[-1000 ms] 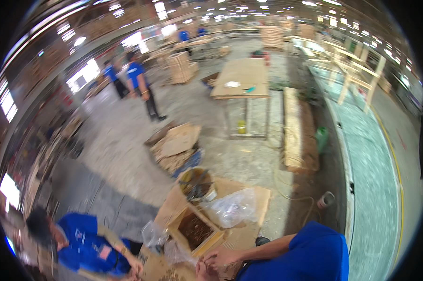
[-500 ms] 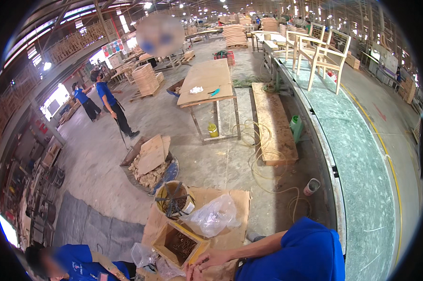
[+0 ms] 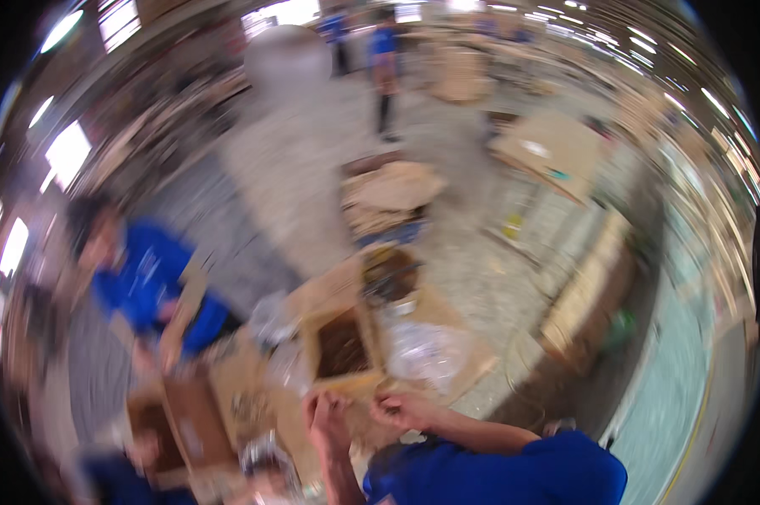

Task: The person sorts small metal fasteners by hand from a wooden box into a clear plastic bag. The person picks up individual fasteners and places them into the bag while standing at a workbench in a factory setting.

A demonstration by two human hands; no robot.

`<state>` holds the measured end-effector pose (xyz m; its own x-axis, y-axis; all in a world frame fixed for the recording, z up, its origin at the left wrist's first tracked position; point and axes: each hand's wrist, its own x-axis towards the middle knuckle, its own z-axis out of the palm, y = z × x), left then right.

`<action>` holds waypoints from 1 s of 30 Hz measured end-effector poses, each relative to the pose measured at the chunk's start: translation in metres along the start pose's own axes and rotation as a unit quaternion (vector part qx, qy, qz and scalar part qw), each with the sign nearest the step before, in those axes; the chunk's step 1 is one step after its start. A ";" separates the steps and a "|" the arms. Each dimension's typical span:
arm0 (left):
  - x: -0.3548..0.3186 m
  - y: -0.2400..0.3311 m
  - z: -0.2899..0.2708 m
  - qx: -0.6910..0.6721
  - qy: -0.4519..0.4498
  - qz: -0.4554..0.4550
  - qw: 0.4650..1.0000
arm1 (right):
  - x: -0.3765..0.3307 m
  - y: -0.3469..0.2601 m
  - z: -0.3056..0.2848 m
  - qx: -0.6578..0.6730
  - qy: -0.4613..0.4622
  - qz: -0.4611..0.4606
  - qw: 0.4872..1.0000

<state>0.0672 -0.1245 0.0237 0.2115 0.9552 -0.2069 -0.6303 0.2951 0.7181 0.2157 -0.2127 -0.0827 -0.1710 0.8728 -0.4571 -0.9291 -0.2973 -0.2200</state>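
The picture is blurred by motion. At the near edge of a wooden box [image 3: 346,383] holding brown screw-like pieces, both of my hands are close together. My left hand [image 3: 326,421] has its fingers curled; whatever may be in them is too smeared to name. To its right my right hand [image 3: 403,411] pinches its fingers together, the fingertips pointing toward the left hand. Something small may be in it, but I cannot make it out. Behind the box stands a yellow bucket [image 3: 402,308] with dark straps, and a clear plastic bag [image 3: 428,352] lies to the right.
A co-worker in blue [image 3: 152,273] bends over at left, near brown cardboard boxes [image 3: 196,412]. Another person's dark sleeve [image 3: 123,480] shows at lower left. Farther off are a bin of wood scraps [image 3: 392,189], a worktable [image 3: 557,139] and a green conveyor [image 3: 670,353] along the right.
My view has swung left, so the box, bucket and tables sit farther right. My left hand now shows clearly, apart from the right. The co-worker at left appears more fully.
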 end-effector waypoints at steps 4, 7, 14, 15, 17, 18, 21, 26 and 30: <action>-0.023 0.020 -0.039 0.022 0.093 0.023 0.995 | -0.007 0.000 0.012 -0.121 0.045 0.104 0.986; -0.046 0.012 -0.071 0.130 0.153 0.036 0.979 | -0.007 0.002 0.024 -0.204 0.032 0.139 0.969; -0.086 0.014 -0.093 0.316 0.264 0.136 0.901 | 0.021 0.012 0.044 -0.230 -0.041 0.216 0.948; -0.088 0.023 -0.092 0.353 0.278 0.123 0.885 | 0.025 0.015 0.049 -0.238 -0.038 0.219 0.946; -0.085 0.040 -0.094 0.416 0.249 0.130 0.865 | 0.029 0.021 0.055 -0.242 -0.039 0.213 0.946; -0.082 0.049 -0.095 0.447 0.231 0.131 0.854 | 0.032 0.024 0.057 -0.243 -0.038 0.207 0.947; -0.065 0.077 -0.104 0.480 0.251 0.252 0.802 | 0.040 0.031 0.061 -0.237 -0.030 0.198 0.951; -0.021 0.165 -0.130 0.575 0.309 0.421 0.630 | 0.048 0.038 0.067 -0.205 0.008 0.166 0.964; 0.023 0.252 -0.163 0.540 0.395 0.417 0.615 | 0.055 0.046 0.069 -0.180 0.031 0.136 0.974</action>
<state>-0.2086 -0.0245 0.0913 -0.5469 0.6026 0.5812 0.6810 -0.0836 0.7275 0.1412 -0.1521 -0.0585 -0.3639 0.7206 -0.5902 -0.6748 -0.6407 -0.3662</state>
